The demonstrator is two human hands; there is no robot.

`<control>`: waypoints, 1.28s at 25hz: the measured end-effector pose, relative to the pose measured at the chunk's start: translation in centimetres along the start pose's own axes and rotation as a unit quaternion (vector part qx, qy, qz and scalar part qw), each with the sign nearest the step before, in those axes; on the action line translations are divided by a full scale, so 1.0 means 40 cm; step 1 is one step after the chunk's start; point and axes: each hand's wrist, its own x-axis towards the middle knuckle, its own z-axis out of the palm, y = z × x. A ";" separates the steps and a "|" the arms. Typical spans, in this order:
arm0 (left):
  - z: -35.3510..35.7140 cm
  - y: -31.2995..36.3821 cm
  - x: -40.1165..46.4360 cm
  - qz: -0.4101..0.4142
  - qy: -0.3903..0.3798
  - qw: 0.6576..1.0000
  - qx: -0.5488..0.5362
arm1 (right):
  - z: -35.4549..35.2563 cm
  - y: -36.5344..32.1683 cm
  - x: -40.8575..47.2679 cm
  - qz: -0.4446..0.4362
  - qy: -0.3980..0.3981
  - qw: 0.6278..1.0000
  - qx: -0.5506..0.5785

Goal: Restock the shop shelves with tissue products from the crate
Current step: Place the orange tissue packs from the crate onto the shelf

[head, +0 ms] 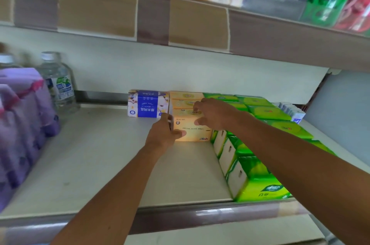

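Note:
A yellow tissue pack (191, 131) stands at the front of a short row of yellow packs (185, 99) on the cream shelf (96, 160). My left hand (163, 133) grips its left side, thumb across the front face. My right hand (213, 113) rests over its top right corner, fingers curled onto the top and thumb on the front. A blue and white tissue pack (147, 106) stands left of the yellow row against the back wall. Green tissue packs (254, 170) fill the shelf on the right, in rows running to the front edge. The crate is out of view.
Water bottles (58, 82) stand at the back left, next to purple wrapped packs (22, 124). Small white and blue boxes (292, 110) sit at the far right back. An upper shelf with a brown price strip (180, 22) overhangs. The shelf's brown front rail (200, 214) runs below my arms.

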 end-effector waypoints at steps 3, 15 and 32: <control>0.002 -0.002 0.003 -0.001 -0.026 1.000 -0.007 | -0.001 -0.004 -0.006 0.001 -0.006 1.000 -0.011; -0.021 0.142 -0.137 0.166 0.148 0.975 0.008 | -0.077 -0.021 -0.190 0.029 0.134 0.985 0.101; 0.788 0.420 -0.637 0.298 -0.281 0.911 -0.049 | 0.196 0.300 -1.229 0.405 0.236 0.866 0.176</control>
